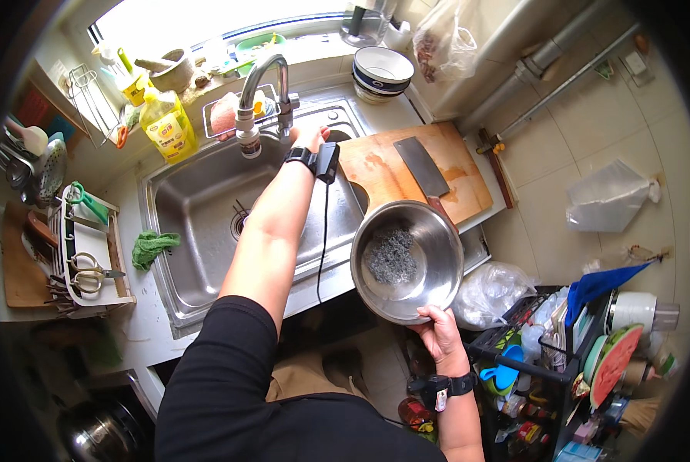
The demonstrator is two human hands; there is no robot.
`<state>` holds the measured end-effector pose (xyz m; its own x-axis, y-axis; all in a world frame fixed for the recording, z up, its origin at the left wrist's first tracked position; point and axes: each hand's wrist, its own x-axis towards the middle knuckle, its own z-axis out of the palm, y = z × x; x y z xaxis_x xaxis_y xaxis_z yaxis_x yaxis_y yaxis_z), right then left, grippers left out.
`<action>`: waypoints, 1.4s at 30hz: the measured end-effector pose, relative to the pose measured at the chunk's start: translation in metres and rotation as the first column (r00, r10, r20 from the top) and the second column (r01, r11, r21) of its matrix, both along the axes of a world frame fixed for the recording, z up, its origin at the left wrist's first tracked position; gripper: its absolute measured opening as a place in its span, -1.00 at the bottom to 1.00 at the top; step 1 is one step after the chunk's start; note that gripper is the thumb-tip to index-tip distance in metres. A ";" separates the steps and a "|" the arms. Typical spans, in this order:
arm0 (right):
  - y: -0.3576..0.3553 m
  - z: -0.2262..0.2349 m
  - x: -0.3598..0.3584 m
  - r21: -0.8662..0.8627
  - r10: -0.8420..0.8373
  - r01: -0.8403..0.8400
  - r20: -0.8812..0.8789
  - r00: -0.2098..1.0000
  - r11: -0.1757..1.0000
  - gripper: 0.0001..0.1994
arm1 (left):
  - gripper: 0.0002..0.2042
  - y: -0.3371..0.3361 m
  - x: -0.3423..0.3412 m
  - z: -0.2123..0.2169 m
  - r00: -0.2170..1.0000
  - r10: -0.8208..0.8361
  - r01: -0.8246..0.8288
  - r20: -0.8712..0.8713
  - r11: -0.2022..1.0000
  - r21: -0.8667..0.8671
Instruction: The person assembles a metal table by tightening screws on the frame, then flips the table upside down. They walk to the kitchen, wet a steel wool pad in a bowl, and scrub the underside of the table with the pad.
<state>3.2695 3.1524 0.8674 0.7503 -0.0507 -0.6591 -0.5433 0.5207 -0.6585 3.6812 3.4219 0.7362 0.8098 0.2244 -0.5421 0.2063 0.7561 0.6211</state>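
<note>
My right hand (437,333) grips the near rim of a stainless steel bowl (437,273), thumb over the edge. The bowl is tilted toward me beside the sink, and a grey steel wool scrubber (391,256) lies inside it. My left arm stretches across the sink (199,215), with my left hand (309,138) close to the base of the chrome faucet (284,104). Its fingers are mostly hidden, so I cannot make out whether they touch anything. No water stream shows under the white spout end.
Right of the sink, a cleaver (422,165) lies on a wooden cutting board (468,185). Stacked bowls (383,69) stand behind it. A yellow detergent bottle (168,127), a green cloth (154,248) and a knife rack (91,254) are at left. A loaded black cart (514,358) stands at right.
</note>
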 end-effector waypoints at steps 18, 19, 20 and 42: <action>-0.012 0.005 0.048 0.015 0.021 -0.021 -0.026 0.999 1.000 -0.53 | -0.80 0.013 -0.014 0.020 0.981 0.071 -0.018 -0.180 0.960 0.279; -0.012 0.005 0.051 0.018 0.022 -0.022 -0.027 0.999 1.000 -0.53 | -0.81 0.012 -0.015 0.019 0.983 0.067 -0.017 -0.170 0.959 0.282; -0.011 0.007 0.052 0.010 0.018 -0.017 -0.022 1.000 1.000 -0.54 | -0.81 0.010 -0.017 0.020 0.985 0.063 -0.015 -0.160 0.959 0.284; 0.017 0.016 0.075 0.005 0.114 -0.114 -0.009 0.993 0.994 -0.47 | -0.92 0.113 -0.114 0.029 0.996 0.079 -0.083 -0.029 0.981 -0.174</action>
<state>3.3447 3.1690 0.8835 0.7449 0.0377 -0.6661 -0.6052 0.4584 -0.6508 3.5671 3.5346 0.7655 0.7803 0.1892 -0.5961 0.1519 0.8673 0.4741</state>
